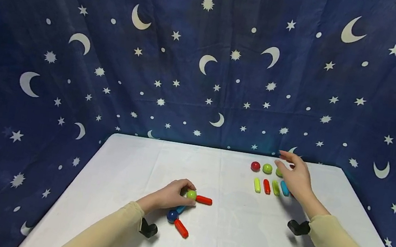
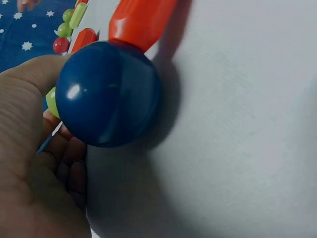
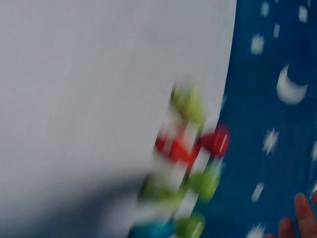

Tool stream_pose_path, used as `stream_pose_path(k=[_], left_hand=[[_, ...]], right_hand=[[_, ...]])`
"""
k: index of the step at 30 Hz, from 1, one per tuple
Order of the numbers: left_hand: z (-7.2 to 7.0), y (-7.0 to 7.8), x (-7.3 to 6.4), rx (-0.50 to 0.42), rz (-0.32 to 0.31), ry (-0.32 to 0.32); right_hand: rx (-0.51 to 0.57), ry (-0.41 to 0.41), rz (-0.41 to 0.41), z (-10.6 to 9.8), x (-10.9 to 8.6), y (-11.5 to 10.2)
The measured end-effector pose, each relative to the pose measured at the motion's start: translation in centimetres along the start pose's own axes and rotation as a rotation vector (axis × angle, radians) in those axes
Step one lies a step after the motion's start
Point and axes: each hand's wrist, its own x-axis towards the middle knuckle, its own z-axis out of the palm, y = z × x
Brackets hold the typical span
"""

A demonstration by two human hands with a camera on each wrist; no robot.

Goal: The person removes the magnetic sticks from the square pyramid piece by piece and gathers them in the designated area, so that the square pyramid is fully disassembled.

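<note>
My left hand (image 1: 172, 194) grips a green ball (image 1: 191, 194) between thumb and fingers. From that ball a red rod (image 1: 204, 200) sticks out to the right. A blue rod (image 1: 180, 209) leads down to a dark blue ball (image 1: 172, 215), which has another red rod (image 1: 181, 228) on it. The blue ball (image 2: 109, 94) fills the middle of the left wrist view and covers part of the hand. Over the loose pieces at the back right, my right hand (image 1: 299, 179) is raised with thumb and fingers apart and no piece visible between them.
Behind, a red ball (image 1: 255, 166) and green balls (image 1: 267, 168) form a row. Before them lie a yellow-green rod (image 1: 257, 185), a red rod (image 1: 267, 187), a green rod (image 1: 275, 188) and a blue rod (image 1: 284, 188). A starry blue cloth (image 1: 190, 75) hangs behind the white table (image 1: 234, 240).
</note>
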Motion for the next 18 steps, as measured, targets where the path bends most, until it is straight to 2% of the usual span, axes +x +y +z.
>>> stream_pose_path(k=[2,4,9,11,13,18], left_hand=[[0.1,0.1,0.0,-0.005,-0.007,0.012],[0.3,0.4,0.3,-0.014,0.000,0.026],[1.0,1.3,1.6,-0.032,0.055,0.018],[1.2,1.6,1.9,-0.018,0.071,0.001],[1.2,1.7,2.1,-0.017,0.082,-0.016],[0.8,1.6,2.0,-0.055,0.099,-0.041]], right_hand=[[0.012,-0.075,-0.071,1.5,-0.8,-1.4],[0.010,-0.189,-0.117,3.5,-1.7,-2.7],[-0.030,-0.547,-0.099,8.9,-4.3,-4.5],[-0.045,-0.634,-0.085,10.6,-5.2,-4.8],[-0.055,-0.656,-0.094,11.8,-5.8,-5.0],[-0.054,-0.616,-0.125,13.1,-6.3,-5.2]])
